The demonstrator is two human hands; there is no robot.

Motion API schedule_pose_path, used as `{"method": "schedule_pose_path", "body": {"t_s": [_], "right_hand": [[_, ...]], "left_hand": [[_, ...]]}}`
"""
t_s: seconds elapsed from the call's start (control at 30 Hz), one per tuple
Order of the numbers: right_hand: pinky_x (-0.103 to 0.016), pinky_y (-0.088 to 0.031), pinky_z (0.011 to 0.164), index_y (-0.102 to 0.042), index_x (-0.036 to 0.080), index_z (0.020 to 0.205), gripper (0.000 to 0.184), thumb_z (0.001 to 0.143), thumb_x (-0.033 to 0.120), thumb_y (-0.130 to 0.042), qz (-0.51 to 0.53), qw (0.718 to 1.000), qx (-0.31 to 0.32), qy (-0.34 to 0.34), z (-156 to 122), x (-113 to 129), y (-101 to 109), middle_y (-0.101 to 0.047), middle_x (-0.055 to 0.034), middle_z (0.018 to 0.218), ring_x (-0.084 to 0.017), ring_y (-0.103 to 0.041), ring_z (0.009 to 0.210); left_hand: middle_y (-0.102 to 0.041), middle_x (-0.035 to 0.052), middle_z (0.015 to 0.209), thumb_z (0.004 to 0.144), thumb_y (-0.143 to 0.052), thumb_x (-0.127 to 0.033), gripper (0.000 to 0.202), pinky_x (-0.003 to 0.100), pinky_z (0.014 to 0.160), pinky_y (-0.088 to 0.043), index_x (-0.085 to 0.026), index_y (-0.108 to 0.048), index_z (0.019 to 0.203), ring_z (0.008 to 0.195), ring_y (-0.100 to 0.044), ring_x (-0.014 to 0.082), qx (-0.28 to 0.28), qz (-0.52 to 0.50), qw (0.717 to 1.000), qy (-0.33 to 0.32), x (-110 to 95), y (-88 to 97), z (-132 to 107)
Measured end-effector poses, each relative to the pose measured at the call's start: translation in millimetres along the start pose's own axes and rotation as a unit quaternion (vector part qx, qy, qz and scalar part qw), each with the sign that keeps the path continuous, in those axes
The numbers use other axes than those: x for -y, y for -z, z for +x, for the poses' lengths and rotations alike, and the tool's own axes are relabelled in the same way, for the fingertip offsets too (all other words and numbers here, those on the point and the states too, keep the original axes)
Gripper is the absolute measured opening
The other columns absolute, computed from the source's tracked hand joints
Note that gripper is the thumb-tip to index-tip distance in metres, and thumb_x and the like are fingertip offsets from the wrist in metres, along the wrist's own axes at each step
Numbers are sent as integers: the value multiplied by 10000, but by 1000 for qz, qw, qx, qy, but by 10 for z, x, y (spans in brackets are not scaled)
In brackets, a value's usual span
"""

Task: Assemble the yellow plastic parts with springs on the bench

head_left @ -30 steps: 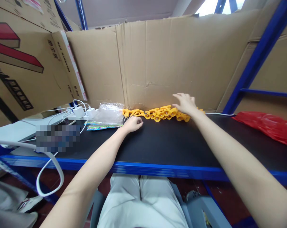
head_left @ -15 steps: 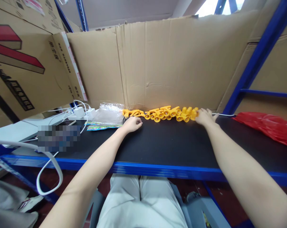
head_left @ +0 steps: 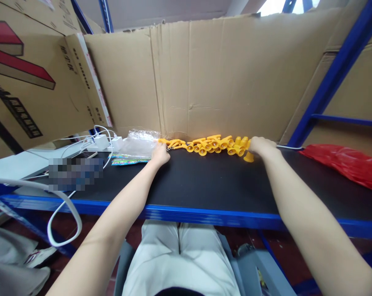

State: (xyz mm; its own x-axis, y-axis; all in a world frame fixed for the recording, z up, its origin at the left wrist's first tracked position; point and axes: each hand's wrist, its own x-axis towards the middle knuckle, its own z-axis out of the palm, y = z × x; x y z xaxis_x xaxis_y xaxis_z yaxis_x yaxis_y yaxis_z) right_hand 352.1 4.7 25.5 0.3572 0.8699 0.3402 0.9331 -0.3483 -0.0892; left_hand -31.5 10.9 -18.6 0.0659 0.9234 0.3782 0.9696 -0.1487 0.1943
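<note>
A row of yellow plastic pieces with flared, cup-like ends (head_left: 215, 144) lies along the cardboard at the back of the black shelf. My left hand (head_left: 161, 155) is closed at the row's left end, by thin yellow parts and small metal chains; what its fingers hold is hidden. At the right end, my right hand (head_left: 262, 146) curls around yellow flared pieces, its fingertips mostly out of sight. One yellow cup-ended piece (head_left: 249, 157) shows just below those fingers, flared end down. Left of my left hand lie clear plastic bags (head_left: 138, 144) over a colourful printed packet (head_left: 130, 160).
A red plastic bag (head_left: 343, 164) lies at the right. White chargers (head_left: 101, 142) with cables, a white board-like surface (head_left: 26, 162) and a blurred-out object stand left. The blue shelf edge (head_left: 204, 216) runs in front; a large carton (head_left: 50, 82) rises at left.
My left hand has moved slightly left, toward the plastic bags. My right hand has curled more, and a yellow cup-ended piece now shows below it. The camera view has shifted a little.
</note>
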Motion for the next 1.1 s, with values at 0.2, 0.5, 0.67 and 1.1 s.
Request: {"method": "schedule_pose_path", "body": {"t_s": [0.2,0.5,0.67,1.1], "right_hand": [[-356,-462,650,-706,158,921,264,677,256,-688,-70,992,89,50,-296,373,271,-681,-182,913,-293,-645,861],[-339,-464,594,-606,178,725,138,817,280,-596,101,961,197,166,-472,624,268,-625,-75,567,-213,-618,551],[-297,-447,552,-525,193,829,110,870,294,-539,172,944,190,208,-494,648,179,-621,-31,587,-172,-588,503],[-261,-422,568,-429,202,761,194,915,304,-488,177,936,180,243,-670,791,213,-589,2,599,-137,-572,526]], "left_hand": [[-452,117,1397,764,-445,-161,489,432,1068,-340,-178,-539,1244,1287,-409,289,119,14,993,-22,71,-108,35],[-454,138,1387,768,-425,-165,506,418,1077,-328,-137,-503,1267,1284,-409,284,112,23,993,-27,116,-172,92],[-465,146,1362,775,-426,-169,504,370,1074,-333,-122,-512,1269,1272,-419,273,101,41,992,-62,119,-170,121],[-427,127,1418,721,-508,-146,599,412,1042,-360,-192,-472,1318,1269,-434,290,178,116,973,-90,-251,-119,445]]}}
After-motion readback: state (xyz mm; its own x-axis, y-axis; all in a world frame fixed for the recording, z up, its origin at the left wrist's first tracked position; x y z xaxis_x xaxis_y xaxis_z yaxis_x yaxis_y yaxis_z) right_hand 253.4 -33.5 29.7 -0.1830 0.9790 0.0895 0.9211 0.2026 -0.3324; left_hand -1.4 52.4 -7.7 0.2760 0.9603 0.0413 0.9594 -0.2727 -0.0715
